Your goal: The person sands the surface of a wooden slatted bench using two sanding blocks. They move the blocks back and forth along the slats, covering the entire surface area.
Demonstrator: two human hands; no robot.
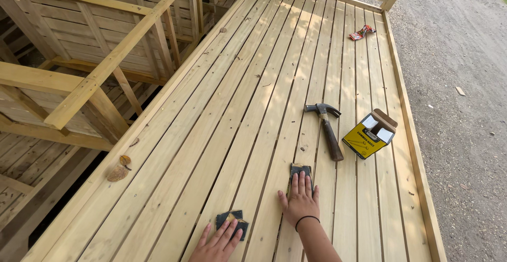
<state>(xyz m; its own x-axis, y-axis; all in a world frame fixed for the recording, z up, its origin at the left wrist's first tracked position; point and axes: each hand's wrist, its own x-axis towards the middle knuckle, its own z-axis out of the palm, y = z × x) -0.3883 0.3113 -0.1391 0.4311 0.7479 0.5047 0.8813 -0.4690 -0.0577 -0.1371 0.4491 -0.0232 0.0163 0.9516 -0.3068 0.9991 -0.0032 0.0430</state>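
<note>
Nearest to us, our left hand [219, 241] lies flat, fingers spread, pressing a dark sanding pad [233, 221] onto the deck [222, 135]; the pad shows beyond the fingertips. Just to the right and slightly farther, our right hand [301, 198], a black band [307, 220] at its wrist, lies flat and unclenched on a second pad [300, 170], whose far edge shows past the fingers. Both pads rest on the pale boards, held down rather than gripped. Beyond the right hand we see a hammer [327, 130] lying on the boards, head away from us, handle pointing back toward us. Just right of it sits a yellow box [369, 134] with its flaps open, near the deck's right rim. At left, a dry leaf [118, 172] lies on the edge board. Farthest, a small red wrapper [362, 32] lies near the far right corner; gravel ground [454, 82] runs alongside
</note>
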